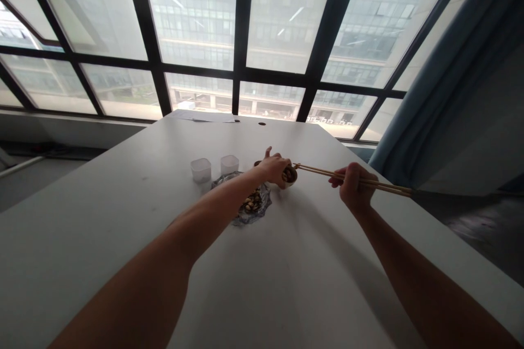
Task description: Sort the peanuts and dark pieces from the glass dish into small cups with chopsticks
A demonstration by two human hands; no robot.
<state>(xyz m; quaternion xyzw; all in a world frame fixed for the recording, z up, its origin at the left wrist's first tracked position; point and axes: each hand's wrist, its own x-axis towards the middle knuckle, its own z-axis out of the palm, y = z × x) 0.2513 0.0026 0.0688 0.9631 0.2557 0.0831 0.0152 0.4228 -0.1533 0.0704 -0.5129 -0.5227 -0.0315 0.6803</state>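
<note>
My left hand (pixel 275 168) is closed around a small brownish cup (pixel 291 181), which tips sideways with its mouth to the right. Brown nut-like pieces (pixel 289 174) show inside it. My right hand (pixel 355 186) grips a pair of wooden chopsticks (pixel 319 170), their tips beside the cup's rim. A small brown piece (pixel 297 166) appears at those tips; its kind is too small to make out. Under my left forearm lies a crumpled clear plastic bag (pixel 265 204) with several yellowish-brown nut-like pieces (pixel 252 203) on it. The forearm hides part of the bag.
Two small translucent plastic containers (pixel 201 170) stand left of the bag, on the white table (pixel 254 283). Papers (pixel 202 115) lie at the table's far edge, near a round hole (pixel 262 124). Beyond are large windows, with a blue curtain (pixel 434 65) at the right.
</note>
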